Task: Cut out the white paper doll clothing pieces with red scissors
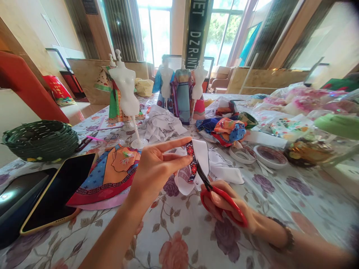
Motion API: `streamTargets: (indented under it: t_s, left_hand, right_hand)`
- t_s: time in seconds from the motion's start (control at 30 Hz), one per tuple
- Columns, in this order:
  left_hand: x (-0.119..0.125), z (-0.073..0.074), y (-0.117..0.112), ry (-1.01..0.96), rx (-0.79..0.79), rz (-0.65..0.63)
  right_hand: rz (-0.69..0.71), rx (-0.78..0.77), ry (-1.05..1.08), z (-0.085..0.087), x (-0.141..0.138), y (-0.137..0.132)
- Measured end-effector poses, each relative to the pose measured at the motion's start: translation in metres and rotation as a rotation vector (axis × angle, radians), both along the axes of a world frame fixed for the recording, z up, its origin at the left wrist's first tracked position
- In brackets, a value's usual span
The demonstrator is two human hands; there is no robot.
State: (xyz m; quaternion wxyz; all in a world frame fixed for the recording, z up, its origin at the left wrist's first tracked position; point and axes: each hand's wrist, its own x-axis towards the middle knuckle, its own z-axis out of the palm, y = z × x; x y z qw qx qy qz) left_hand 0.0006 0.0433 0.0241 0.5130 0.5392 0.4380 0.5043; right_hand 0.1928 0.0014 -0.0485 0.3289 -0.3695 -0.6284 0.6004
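Above flowered cloth [269, 213], facing windows [158, 35] and mannequins [125, 87], the left hand [157, 162] pinches trim [190, 151]; the right hand [241, 200] grips scissors [206, 182] at its edge.

Green basket [39, 142]: stood open-topped at the left.
Phone [60, 194]: lay face up, screen dark, edged in pale yellow, near the basket.
White mannequin [125, 87]: stood bare on a thin stand.
Tablecloth [174, 250]: bore pink and purple flowers.
Red bag [58, 89]: stood on the floor, back left.
Windows [159, 33]: let in daylight.
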Motion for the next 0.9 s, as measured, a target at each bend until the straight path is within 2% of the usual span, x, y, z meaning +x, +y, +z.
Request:
streamTargets:
  t_s: [0.2, 0.9]
  left_hand:
    - [0.0, 0.0, 0.0, 0.001, 0.012, 0.009]
    - [0.001, 0.001, 0.0, -0.023, 0.0, -0.014]
  right_hand:
    - [-0.01, -0.013, 0.003, 0.002, -0.002, 0.0]
    - [0.011, -0.044, 0.091, -0.01, 0.003, 0.0]
